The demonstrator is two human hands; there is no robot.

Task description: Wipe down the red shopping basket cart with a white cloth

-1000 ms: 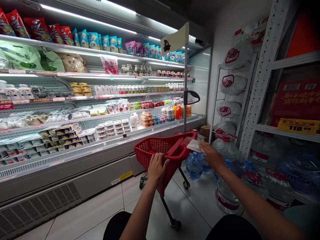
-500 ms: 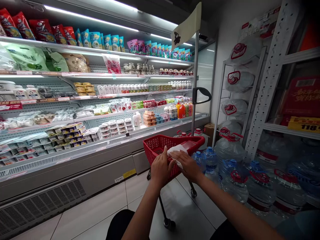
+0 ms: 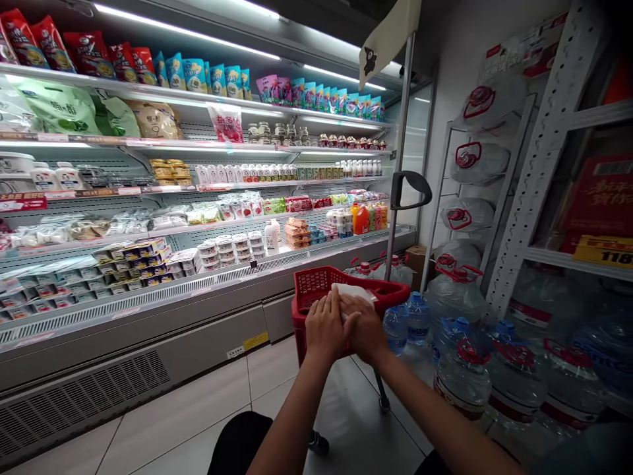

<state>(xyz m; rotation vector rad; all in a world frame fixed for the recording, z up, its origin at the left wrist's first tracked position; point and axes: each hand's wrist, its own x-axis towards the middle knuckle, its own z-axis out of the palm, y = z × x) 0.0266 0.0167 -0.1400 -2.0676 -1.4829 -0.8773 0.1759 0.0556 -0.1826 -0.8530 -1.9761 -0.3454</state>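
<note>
While both hands are pressed together at the near rim of the cart (image 3: 316,284), a white cloth (image 3: 353,292) is pinned on that rim beneath them. The left hand (image 3: 324,328) is laid flat on the cloth's near edge, fingers close together and curled slightly over the rim. The right hand (image 3: 363,328) is set just beside it, touching it, fingers bent down over the cloth; whether the cloth is actually gripped or only pressed cannot be told. The cloth is seen bunched on the red plastic, part of it poking out beyond the fingertips toward the cart's far side.

A thin pole (image 3: 395,198) is carried upright at the cart's far end, with a black handle (image 3: 411,188) part-way up and a pale flag (image 3: 388,39) at the top. To the left, a lit chiller (image 3: 148,198) is stocked with packets, tubs and bottles on several shelves. To the right, big water jugs (image 3: 462,382) are stood on the floor, close beside the cart, and more are stacked on a rack (image 3: 469,165) behind. A yellow price tag (image 3: 603,251) is fixed to the white shelving at far right.
</note>
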